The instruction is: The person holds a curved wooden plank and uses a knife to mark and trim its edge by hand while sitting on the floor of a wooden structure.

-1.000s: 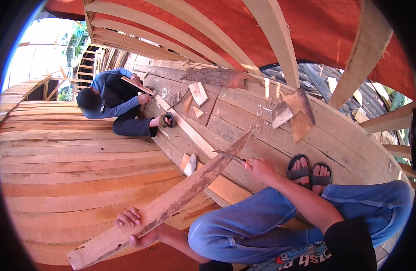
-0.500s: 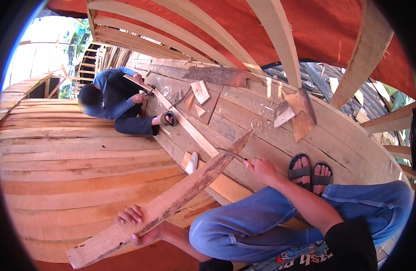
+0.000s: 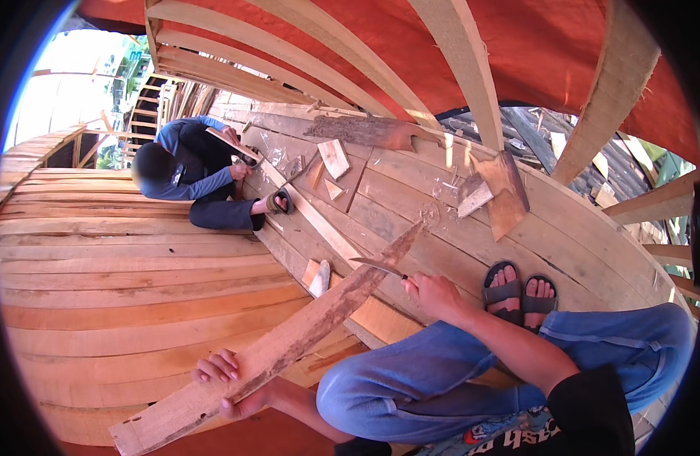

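L hand [image 3: 250,400], part-curled, gripping plank [image 3: 291,333]; R hand [image 3: 437,296], closed on knife [image 3: 379,266] hndl: hold blade angle low, L fingers well clear.

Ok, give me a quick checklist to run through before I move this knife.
1. Plank held: ok, the left hand grips it near its lower end.
2. Knife held: ok, the handle is in the right hand.
3. Left hand apart from the knife: ok.
4. Co-worker out of reach: ok, seems seated well away.
5. Toes covered: not ok, bare in sandals.
6. Knife sharp: cannot tell.
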`<state>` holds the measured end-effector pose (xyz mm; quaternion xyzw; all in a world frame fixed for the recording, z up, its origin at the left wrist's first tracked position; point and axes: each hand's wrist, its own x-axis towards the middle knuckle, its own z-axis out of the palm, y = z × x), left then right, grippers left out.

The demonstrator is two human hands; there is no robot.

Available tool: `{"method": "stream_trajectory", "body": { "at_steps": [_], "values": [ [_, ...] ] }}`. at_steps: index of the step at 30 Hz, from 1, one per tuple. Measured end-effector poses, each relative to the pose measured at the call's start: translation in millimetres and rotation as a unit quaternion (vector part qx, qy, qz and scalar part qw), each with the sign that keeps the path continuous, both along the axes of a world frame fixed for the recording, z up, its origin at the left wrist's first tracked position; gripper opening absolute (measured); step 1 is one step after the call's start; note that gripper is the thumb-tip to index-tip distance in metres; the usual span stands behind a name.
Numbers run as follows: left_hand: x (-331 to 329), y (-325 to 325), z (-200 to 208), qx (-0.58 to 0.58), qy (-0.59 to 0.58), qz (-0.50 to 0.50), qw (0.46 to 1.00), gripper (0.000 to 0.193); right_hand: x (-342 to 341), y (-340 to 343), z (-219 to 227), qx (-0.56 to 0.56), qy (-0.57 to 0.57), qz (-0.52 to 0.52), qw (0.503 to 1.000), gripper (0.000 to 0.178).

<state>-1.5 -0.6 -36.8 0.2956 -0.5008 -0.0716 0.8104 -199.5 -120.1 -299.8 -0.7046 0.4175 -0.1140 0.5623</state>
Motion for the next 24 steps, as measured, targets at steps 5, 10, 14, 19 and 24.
{"method": "stream_trajectory", "body": {
  "at_steps": [5,10,14,19,24],
  "values": [
    [-1.0,2.5,-1.2,0.003,-0.001,0.004,1.0,0.042,-0.8,7.8,12.8,0.018,-0.015,0.011,1.0,0.047],
    [-11.2,-5.5,3.8,0.012,-0.006,0.019,1.0,0.043,-6.4,-8.7,-4.0,0.012,0.026,-0.014,0.999,0.045],
    [-3.7,-0.6,0.7,0.015,-0.004,0.015,1.0,0.042,-5.7,7.5,10.1,-0.02,-0.015,0.026,0.999,0.044],
    [1.6,-0.9,0.4,0.012,0.006,0.04,0.999,0.042,1.7,17.5,9.3,0.009,-0.045,-0.012,0.999,0.043],
    [-0.5,0.1,1.6,0.009,0.001,0.015,1.0,0.042,5.3,21.6,25.6,-0.001,-0.084,0.015,0.996,0.044]
  ]
}}
